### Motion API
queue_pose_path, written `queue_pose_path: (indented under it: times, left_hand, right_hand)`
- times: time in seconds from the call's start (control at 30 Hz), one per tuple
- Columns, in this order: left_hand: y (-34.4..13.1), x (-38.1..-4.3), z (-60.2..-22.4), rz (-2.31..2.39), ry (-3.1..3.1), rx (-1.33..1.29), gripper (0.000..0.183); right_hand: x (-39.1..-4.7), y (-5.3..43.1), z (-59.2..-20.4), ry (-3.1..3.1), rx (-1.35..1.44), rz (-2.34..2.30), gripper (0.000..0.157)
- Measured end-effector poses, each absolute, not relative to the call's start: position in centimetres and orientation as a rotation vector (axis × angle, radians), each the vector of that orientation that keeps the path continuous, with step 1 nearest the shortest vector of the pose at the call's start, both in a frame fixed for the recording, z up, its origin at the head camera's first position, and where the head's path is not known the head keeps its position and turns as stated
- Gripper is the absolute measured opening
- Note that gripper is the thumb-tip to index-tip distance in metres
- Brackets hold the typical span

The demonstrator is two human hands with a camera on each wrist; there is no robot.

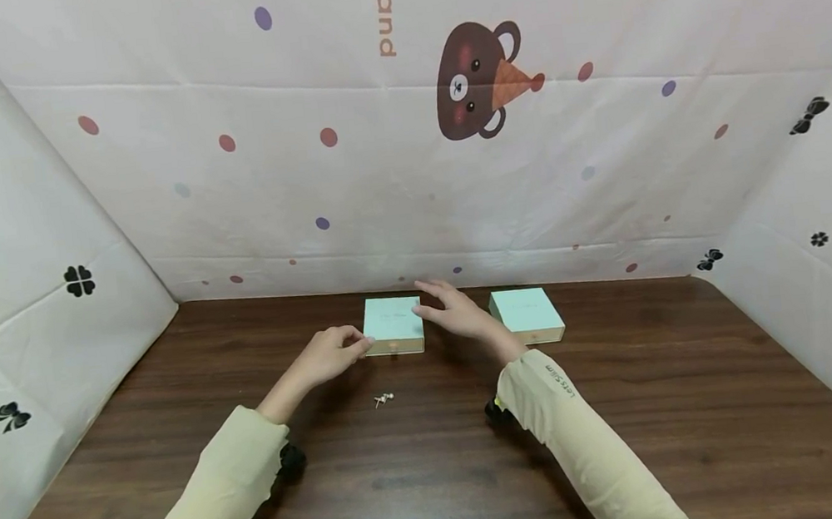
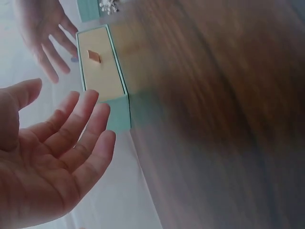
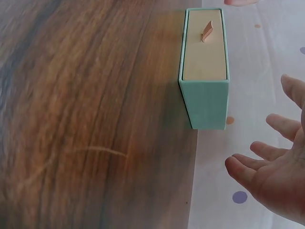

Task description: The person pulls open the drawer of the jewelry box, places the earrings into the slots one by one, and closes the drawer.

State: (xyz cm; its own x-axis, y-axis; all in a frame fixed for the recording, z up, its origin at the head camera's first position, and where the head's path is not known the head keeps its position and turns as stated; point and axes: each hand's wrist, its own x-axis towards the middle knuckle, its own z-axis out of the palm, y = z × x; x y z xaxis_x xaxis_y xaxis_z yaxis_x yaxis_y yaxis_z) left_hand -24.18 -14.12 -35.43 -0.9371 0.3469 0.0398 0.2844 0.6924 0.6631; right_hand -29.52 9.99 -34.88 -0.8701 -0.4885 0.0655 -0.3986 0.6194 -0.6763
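A mint-green drawer box stands on the table near the back wall. Its cream front carries a small tan pull tab, and the drawer sits flush in its sleeve. My left hand is at the box's left front corner, fingers loosely bent with nothing in them, as the left wrist view shows. On the other side, my right hand reaches over the right edge, its fingers spread and apart from the box in the right wrist view. Both palms face the box.
A second mint-green box stands to the right, beyond my right hand. Small silvery-white pieces lie on the wooden table in front of the first box. A patterned cloth wall closes off the back and both sides.
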Motion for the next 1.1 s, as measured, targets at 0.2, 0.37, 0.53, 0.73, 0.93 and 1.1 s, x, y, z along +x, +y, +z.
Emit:
queue_pose_path:
  times: [0.2,0.37,0.53,0.73,0.93,1.1]
  left_hand:
    - [-13.4,-24.3,-35.5,1.151,2.688,0.428,0.031]
    - [-12.9,-24.6,-35.6,1.160,2.636,0.343,0.032]
    - [-12.4,-24.8,-35.7,1.144,2.595,0.293,0.033]
    - [-11.7,-25.2,-35.7,1.073,2.599,0.232,0.032]
    - [-11.0,-25.4,-35.7,1.028,2.653,0.212,0.031]
    - [-10.7,-25.8,-36.0,0.995,2.652,0.209,0.030]
  right_hand:
    - [-29.6,9.8,-35.5,2.663,-0.656,-1.132,0.059]
    - [-29.9,9.8,-35.9,2.608,-0.628,-1.202,0.058]
    - [-30.1,9.6,-35.8,2.557,-0.637,-1.245,0.056]
    - [-30.3,9.1,-35.9,2.547,-0.633,-1.221,0.058]
    - [-30.5,8.9,-36.3,2.546,-0.602,-1.196,0.059]
    - [-30.4,9.1,-36.6,2.516,-0.593,-1.215,0.061]
